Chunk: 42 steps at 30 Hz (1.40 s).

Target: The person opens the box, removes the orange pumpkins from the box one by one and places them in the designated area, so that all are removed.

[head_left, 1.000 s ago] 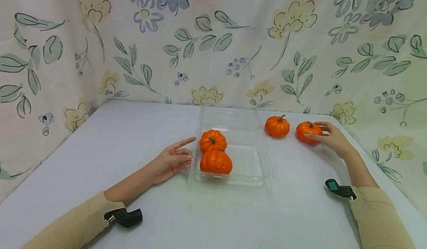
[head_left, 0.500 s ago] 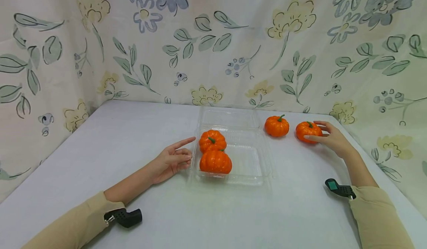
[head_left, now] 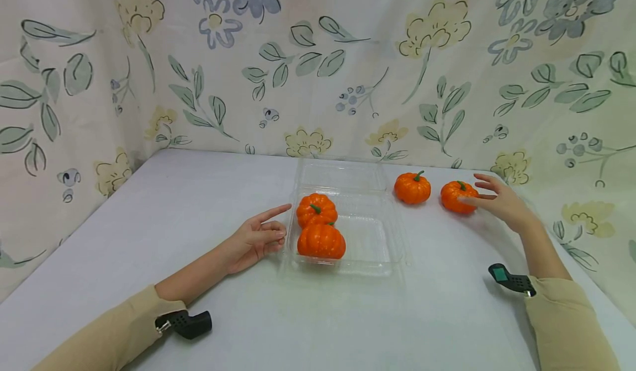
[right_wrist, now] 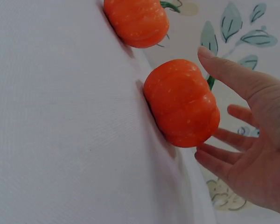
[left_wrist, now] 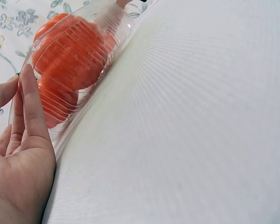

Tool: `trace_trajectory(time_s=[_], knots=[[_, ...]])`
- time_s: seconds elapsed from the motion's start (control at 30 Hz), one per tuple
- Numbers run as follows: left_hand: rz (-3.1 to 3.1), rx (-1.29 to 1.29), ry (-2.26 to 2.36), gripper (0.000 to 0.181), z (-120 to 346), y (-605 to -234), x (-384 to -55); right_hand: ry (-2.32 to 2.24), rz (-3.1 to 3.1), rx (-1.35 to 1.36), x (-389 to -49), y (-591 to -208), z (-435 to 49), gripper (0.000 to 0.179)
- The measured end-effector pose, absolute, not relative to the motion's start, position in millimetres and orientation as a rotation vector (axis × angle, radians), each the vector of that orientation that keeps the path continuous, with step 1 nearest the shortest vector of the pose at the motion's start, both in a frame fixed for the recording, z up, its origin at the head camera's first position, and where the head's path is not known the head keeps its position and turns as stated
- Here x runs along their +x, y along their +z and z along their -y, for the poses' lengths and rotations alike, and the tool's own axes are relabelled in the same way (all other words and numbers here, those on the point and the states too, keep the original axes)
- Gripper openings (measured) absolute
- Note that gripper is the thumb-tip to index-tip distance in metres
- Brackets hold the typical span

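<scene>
My left hand point(head_left: 255, 244) lies at the left side of a clear plastic clamshell box point(head_left: 370, 238), its fingertips right at the wall. Inside the box, on the left, sit two small orange pumpkins, the back one point(head_left: 316, 210) and the front one point(head_left: 321, 242); through the ribbed plastic the orange pumpkins point(left_wrist: 70, 56) show in the left wrist view. My right hand point(head_left: 504, 202) is spread beside the rightmost pumpkin point(head_left: 458, 197), thumb overlapping it in the head view. The right wrist view shows thumb and fingers spread around this pumpkin point(right_wrist: 182, 102), holding nothing.
Another orange pumpkin point(head_left: 412, 188) with a green stem stands left of the rightmost one, behind the box's right side. The box's lid point(head_left: 343, 175) lies folded back. A flower-print curtain point(head_left: 318, 73) hangs behind the white table point(head_left: 199, 194).
My right hand has loosened from the rightmost pumpkin, fingers spreading and drawing slightly right. That pumpkin stays in place. The left hand and the box have not moved.
</scene>
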<state>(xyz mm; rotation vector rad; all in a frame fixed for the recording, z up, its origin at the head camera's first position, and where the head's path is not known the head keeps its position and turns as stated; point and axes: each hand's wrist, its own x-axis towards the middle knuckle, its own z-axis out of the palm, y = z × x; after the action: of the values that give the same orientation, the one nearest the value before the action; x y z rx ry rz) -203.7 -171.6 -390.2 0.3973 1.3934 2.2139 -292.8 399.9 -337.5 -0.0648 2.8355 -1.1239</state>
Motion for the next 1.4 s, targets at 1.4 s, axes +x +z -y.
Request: trace_trajectory(time_s=[1.4], knots=[[-1.383,0.392,2.214,0.073,171.0,-387.9,-202.9,-0.961,-3.106,-0.295,-264.0,-266.9,-320.2,0.081]])
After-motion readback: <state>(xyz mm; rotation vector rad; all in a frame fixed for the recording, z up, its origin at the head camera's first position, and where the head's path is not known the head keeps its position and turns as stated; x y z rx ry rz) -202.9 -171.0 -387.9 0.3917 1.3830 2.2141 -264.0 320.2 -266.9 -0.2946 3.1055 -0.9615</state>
